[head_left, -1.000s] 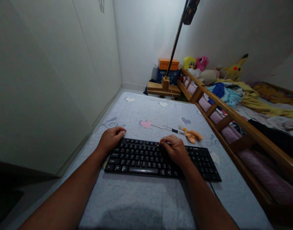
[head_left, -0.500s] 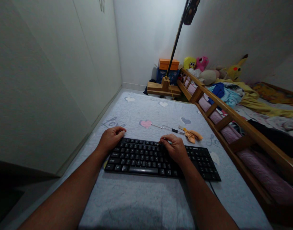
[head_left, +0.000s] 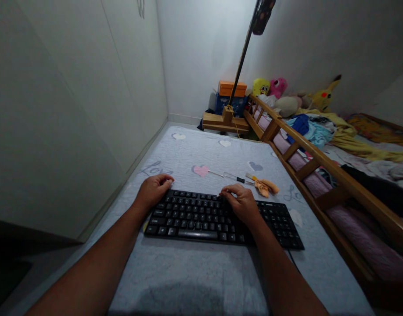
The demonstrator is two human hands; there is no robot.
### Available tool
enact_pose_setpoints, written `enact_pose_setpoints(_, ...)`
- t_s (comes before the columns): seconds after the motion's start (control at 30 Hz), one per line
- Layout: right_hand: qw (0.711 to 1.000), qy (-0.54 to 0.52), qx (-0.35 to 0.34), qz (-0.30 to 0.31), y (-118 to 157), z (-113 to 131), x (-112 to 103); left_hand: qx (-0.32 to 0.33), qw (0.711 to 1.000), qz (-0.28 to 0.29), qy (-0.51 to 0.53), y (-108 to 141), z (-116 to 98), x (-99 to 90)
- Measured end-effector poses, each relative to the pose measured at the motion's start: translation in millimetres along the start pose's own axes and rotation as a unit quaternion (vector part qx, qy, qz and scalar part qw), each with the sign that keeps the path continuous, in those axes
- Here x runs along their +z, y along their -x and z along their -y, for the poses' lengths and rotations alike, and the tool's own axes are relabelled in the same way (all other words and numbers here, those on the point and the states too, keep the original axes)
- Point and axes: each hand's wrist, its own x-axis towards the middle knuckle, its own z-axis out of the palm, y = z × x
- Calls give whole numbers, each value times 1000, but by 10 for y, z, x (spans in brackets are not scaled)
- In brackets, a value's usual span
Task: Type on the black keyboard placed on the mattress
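Note:
A black keyboard (head_left: 195, 215) lies flat on the patterned cover (head_left: 188, 272). My left hand (head_left: 152, 192) rests at its upper left corner. The thumb and fingers there are drawn together, and whatever may be between them is too small to make out. Over the top rows of keys, right of the middle, my right hand (head_left: 240, 202) is closed in a pinch with its fingertips at the upper row. What those fingertips hold is hidden. Beyond the keyboard are a thin wire tool with a black grip (head_left: 240, 180), a small brush (head_left: 250, 176) and a crumpled orange cloth (head_left: 265, 187).
A wooden bed rail (head_left: 307, 153) runs along the right, with bedding and plush toys behind it. Pale cabinet doors (head_left: 89, 109) stand at the left. At the far end are a wooden base with a pole (head_left: 227, 116) and an orange box (head_left: 232, 88).
Both hands and the keyboard stay nearly in place. A small pale spot by my right fingertips shows less now.

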Motion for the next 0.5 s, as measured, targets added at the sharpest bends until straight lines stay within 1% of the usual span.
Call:
enact_pose_setpoints(0.2, 1000, 5, -10, 18, 15, 24, -23, -3, 1000, -2, -4, -8, 33, 9)
enact_pose_setpoints(0.5, 1000, 1, 0, -5, -7, -11, 10, 6, 1000, -2, -8, -8, 30, 7)
